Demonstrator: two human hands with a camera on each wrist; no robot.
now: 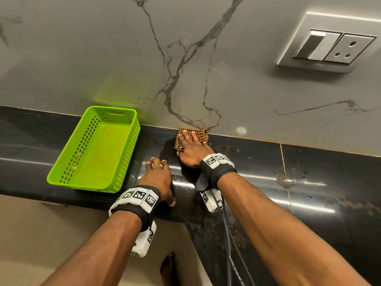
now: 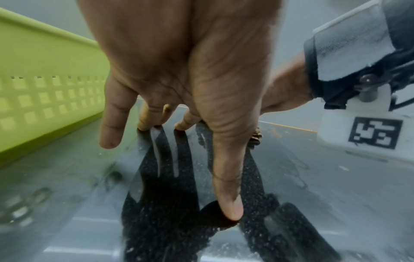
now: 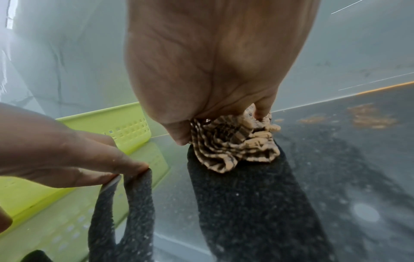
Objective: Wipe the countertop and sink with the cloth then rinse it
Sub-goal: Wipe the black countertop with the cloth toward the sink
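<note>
Two hands are down on the black countertop (image 1: 257,174), side by side near its back edge. The right hand (image 1: 192,150) lies flat on the checked orange-and-black cloth (image 1: 198,134), fingers spread and fairly straight, pressing it against the stone right where the counter meets the grey marbled wall (image 1: 185,58). From the right wrist view the cloth (image 3: 233,141) is bunched into folds under the palm (image 3: 212,62) — most of it is hidden beneath the hand, so how much lies flat cannot be made out.

The left hand (image 1: 157,176) holds nothing. Its fingers (image 2: 226,159) are extended and slightly bent, tips touching the glossy surface, thumb out to the side; their reflection shows dark in the stone. It rests just right of the green perforated basket (image 1: 94,149), which stands on the counter against the wall.

Pale dried stains (image 1: 288,178) mark the counter to the right of the cloth, near a thin seam. A switch and socket plate (image 1: 334,46) sits on the wall at upper right. The sink is out of frame in all three views. Both wrist pictures are blurred toward their edges — the basket's holes (image 2: 51,99) smear into soft squares.
</note>
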